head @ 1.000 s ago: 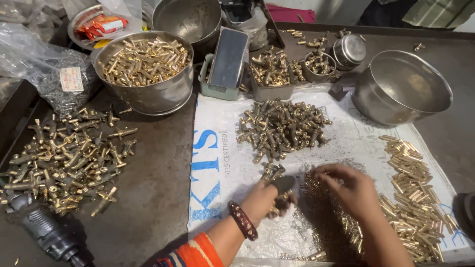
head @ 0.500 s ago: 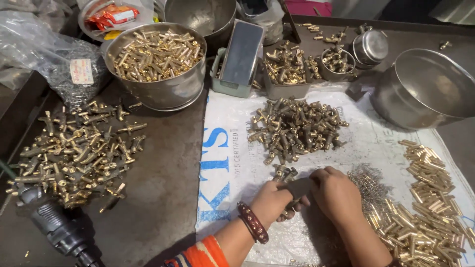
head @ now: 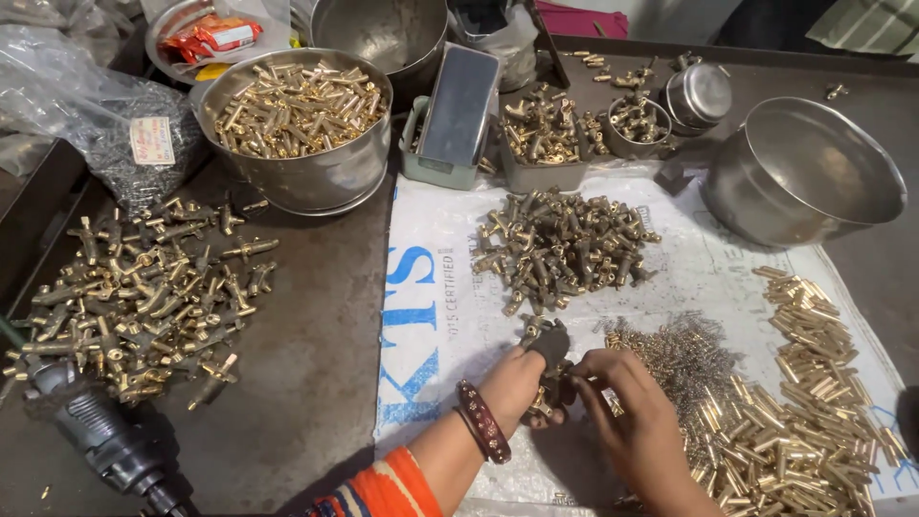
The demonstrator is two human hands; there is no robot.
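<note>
My left hand (head: 517, 383), with a dark red bangle at the wrist, grips a dark holder with a small brass fitting (head: 544, 347) on the white woven sack (head: 431, 316). My right hand (head: 627, 416) pinches at the same fitting from the right; whether it holds a small part is hidden. Just above lies a heap of brass fittings (head: 565, 244). Thin springs or pins (head: 684, 349) lie right of my hands, beside a pile of short brass tubes (head: 795, 412).
A steel bowl of brass parts (head: 302, 115) stands at the upper left, an empty tilted steel pot (head: 809, 177) at the upper right. T-shaped brass fittings (head: 144, 287) spread on the left. A power tool (head: 105, 440) lies at the lower left. Small trays of parts (head: 546, 129) sit behind.
My right hand has come left from the springs to meet my left hand at the fitting. The camera view has shifted slightly.
</note>
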